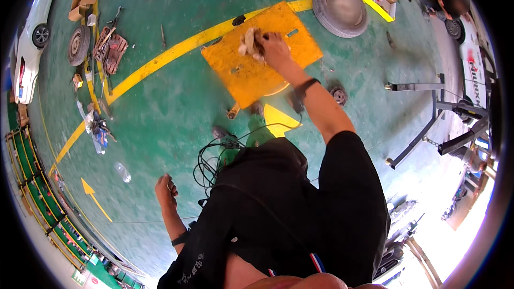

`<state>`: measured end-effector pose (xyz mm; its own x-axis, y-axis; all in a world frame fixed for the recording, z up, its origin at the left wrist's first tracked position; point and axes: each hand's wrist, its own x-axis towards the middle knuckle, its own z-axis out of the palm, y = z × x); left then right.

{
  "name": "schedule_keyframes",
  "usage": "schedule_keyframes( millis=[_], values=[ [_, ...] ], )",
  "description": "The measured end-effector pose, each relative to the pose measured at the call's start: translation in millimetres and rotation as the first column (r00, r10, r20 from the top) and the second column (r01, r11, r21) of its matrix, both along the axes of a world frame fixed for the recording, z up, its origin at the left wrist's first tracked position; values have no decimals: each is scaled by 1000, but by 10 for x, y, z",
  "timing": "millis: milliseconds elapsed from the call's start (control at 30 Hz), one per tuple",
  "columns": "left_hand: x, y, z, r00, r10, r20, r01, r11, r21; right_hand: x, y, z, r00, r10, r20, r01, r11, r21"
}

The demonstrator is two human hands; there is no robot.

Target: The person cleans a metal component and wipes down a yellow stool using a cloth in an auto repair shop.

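Observation:
My right hand point(275, 50) grips a crumpled, dirty beige cloth point(249, 44), which may be a work glove. It presses the cloth against the worn yellow top plate point(257, 82) of what looks like a wheeled cart. Slots and scuffs mark that plate, and a caster point(233, 111) shows beneath its near corner. My left hand point(166, 190) hangs at my side, away from the plate. Its fingers are curled in, with nothing visible in them.
Beyond the plate lies a tyre point(340, 10), near an open yellow-and-white box point(379, 0). On the left are a red tool case point(110, 50), another wheel point(79, 45) and a plastic bottle point(122, 172). Black cable point(207, 164) loops beside my legs. Steel lift arms point(417, 87) stand right.

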<state>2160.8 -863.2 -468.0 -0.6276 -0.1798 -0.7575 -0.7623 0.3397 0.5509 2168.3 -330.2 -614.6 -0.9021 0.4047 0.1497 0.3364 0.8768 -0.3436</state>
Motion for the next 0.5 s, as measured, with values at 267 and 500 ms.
schedule_keyframes(
  millis=[267, 500],
  values=[
    [123, 8, 184, 1000, 4, 20, -3, 997, -76, -617, 1162, -242, 964, -257, 72, 244, 958, 149],
    [104, -108, 104, 1000, -29, 7, 29, 999, -18, 331, 1238, -247, 886, -458, 72, 452, 888, 83]
  ],
)
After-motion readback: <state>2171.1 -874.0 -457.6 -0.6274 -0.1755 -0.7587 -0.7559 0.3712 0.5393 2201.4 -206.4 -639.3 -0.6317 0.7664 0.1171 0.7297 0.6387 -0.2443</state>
